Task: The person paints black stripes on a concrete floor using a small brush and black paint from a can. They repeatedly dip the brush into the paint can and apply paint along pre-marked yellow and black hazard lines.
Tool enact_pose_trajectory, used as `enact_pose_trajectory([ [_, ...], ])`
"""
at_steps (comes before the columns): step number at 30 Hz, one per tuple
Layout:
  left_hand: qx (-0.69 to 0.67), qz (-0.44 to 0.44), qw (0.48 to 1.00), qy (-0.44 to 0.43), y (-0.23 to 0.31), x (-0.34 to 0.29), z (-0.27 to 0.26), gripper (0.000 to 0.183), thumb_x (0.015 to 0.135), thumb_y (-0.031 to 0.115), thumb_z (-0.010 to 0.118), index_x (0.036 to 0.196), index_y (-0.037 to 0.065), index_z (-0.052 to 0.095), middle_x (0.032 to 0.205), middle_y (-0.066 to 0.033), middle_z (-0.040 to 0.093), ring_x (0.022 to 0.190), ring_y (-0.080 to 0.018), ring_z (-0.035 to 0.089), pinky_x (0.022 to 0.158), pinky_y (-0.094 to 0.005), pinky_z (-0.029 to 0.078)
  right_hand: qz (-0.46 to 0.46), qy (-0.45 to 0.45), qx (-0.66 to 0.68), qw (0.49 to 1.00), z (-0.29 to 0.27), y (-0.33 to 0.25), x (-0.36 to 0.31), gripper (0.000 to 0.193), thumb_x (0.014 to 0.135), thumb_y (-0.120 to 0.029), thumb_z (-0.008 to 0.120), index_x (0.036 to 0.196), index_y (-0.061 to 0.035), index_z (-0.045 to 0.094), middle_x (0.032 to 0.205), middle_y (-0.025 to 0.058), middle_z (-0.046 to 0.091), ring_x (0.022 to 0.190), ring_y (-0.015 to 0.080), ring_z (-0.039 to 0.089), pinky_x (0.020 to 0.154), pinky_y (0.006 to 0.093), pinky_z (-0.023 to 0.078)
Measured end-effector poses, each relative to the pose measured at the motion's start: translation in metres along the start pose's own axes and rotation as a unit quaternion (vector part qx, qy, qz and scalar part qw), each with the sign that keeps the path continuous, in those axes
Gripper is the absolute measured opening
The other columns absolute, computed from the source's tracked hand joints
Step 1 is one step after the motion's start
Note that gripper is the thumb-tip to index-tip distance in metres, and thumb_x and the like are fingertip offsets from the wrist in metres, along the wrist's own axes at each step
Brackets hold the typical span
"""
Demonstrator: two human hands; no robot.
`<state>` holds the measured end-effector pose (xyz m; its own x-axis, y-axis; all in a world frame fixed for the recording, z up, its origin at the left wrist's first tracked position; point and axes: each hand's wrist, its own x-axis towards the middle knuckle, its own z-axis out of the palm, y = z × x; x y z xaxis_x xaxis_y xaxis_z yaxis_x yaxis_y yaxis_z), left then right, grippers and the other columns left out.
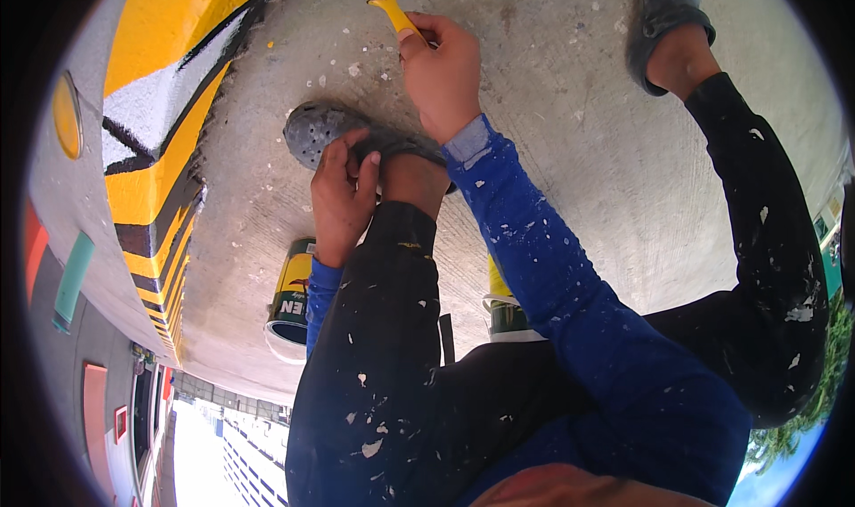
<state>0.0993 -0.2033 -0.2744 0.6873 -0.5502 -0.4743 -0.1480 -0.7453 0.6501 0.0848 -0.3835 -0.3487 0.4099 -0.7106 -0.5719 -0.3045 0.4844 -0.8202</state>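
Note:
My right hand [445, 73] grips the yellow handle of a paintbrush [389, 10], whose dark end reaches the top rim near the striped kerb. The brush tip is partly cut off by the frame. My left hand [343, 200] hangs beside my left shin, holding nothing visible. Its fingers are loosely bent, with the thumb apart, over the grey clog [327, 131] on my left foot. Yellow, white and black paint covers the kerb [165, 186] at the left.
A dark green and yellow paint can [294, 280] lies close to my left sleeve. Another can [509, 316] is partly hidden behind my right arm. A round yellow lid [67, 115] is at far left. White specks dot the concrete floor [570, 151]. My right clog [666, 26] is at upper right.

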Motion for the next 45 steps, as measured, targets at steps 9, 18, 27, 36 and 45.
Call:
enact_pose_trajectory([
  [9,0.005,-0.001,1.0,0.0,-0.004,0.005,0.002,0.031,0.098,0.013,0.071,0.126,0.0,0.069,0.087,-0.0116,0.061,0.067,-0.0226,0.055,0.063,-0.0367,0.049,0.144,-0.074,0.276,0.948,0.025,-0.019,-0.011,0.022,0.101,0.002,0.063,0.121,0.0102,0.065,0.091,0.0091,0.065,0.064,0.0118,0.052,0.059,0.0269,0.043],
  [18,-0.024,-0.039,0.999,-0.008,-0.001,0.004,0.003,0.032,0.098,0.013,0.072,0.127,0.0,0.068,0.085,-0.0112,0.058,0.068,-0.0215,0.056,0.064,-0.0357,0.05,0.17,-0.081,0.328,0.926,0.015,-0.018,-0.007,0.023,0.103,0.001,0.06,0.124,0.0104,0.062,0.097,0.0112,0.064,0.066,0.0125,0.05,0.059,0.0273,0.041],
  [27,-0.049,-0.017,0.999,0.006,-0.01,0.002,0.006,0.032,0.098,0.013,0.072,0.127,0.0,0.068,0.088,-0.0118,0.06,0.068,-0.0214,0.055,0.064,-0.0351,0.05,0.176,-0.068,0.335,0.923,0.028,-0.025,-0.022,0.021,0.103,0.0,0.062,0.122,0.0103,0.061,0.096,0.0108,0.062,0.064,0.0119,0.05,0.058,0.0271,0.041],
  [36,-0.033,-0.018,0.999,0.012,-0.011,0.002,0.006,0.031,0.098,0.012,0.072,0.126,0.0,0.068,0.088,-0.0118,0.06,0.068,-0.0211,0.054,0.063,-0.0353,0.049,0.095,-0.021,0.212,0.972,0.02,-0.01,-0.022,0.022,0.104,-0.001,0.062,0.124,0.0075,0.059,0.097,0.0099,0.064,0.066,0.0113,0.054,0.058,0.0281,0.045],
  [45,-0.024,-0.007,1.0,0.015,-0.005,0.002,0.005,0.03,0.097,0.012,0.072,0.124,-0.001,0.069,0.088,-0.0127,0.062,0.068,-0.0222,0.055,0.063,-0.0359,0.048,-0.032,-0.015,0.033,0.999,0.039,0.008,0.015,0.021,0.102,-0.003,0.064,0.121,0.0056,0.063,0.098,0.0084,0.065,0.07,0.0121,0.062,0.061,0.0277,0.05],
])
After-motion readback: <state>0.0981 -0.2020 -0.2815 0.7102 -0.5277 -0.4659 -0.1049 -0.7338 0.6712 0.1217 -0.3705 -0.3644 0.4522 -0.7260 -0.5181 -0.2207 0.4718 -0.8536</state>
